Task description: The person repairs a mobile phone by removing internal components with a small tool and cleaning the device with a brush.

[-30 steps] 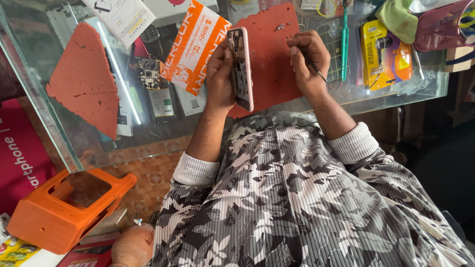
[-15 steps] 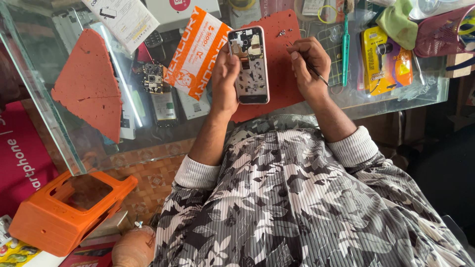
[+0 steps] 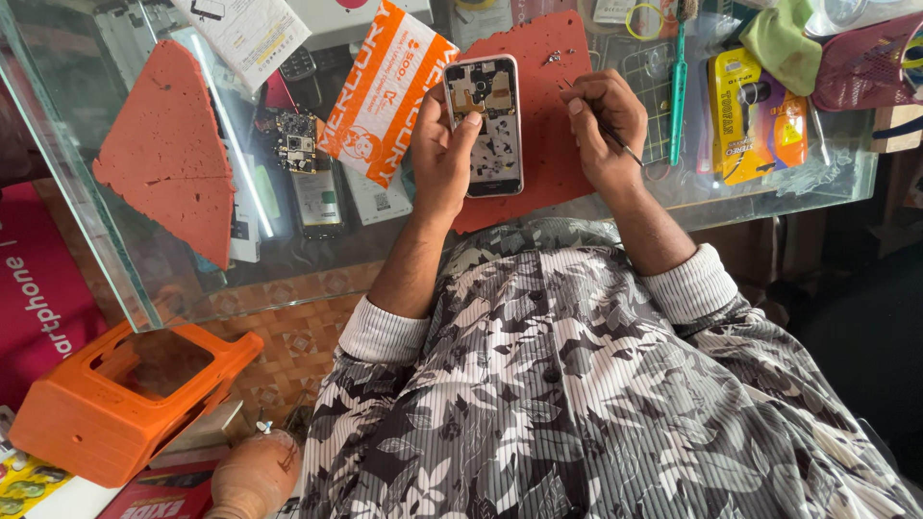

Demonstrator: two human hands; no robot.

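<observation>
Where the view starts, nearest the camera, a patterned grey shirt (image 3: pixel 577 404) fills the lower frame, its ribbed cuffs pushed up both forearms. Off to the lower left an orange stool (image 3: pixel 125 399) stands on the tiled floor, below the edge of the glass desk (image 3: pixel 144 288).

Further out, the left hand (image 3: pixel 440 159) is wrapped round a phone (image 3: pixel 486 125), thumb lying over its lower right part. That phone has its back cover off, inner parts facing up, and it is held over the near edge of a red mat (image 3: pixel 548 106) lying on the desk. Just beside it the right hand (image 3: pixel 604 120) pinches a thin tool (image 3: pixel 615 142) between its fingertips, apart from the phone; the tool's tip shows past the fingers toward the phone.

Left of the phone an orange packet (image 3: pixel 380 91) lies tilted, and past it a small circuit board (image 3: pixel 296 144) sits among dark phones seen through the glass. A second red mat piece (image 3: pixel 173 154) lies at the far left.

Beyond the right hand are a teal brush (image 3: pixel 679 82), a yellow blister pack (image 3: pixel 755 115), a green cloth (image 3: pixel 779 38) and a pink basket (image 3: pixel 875 58) at the far right corner
</observation>
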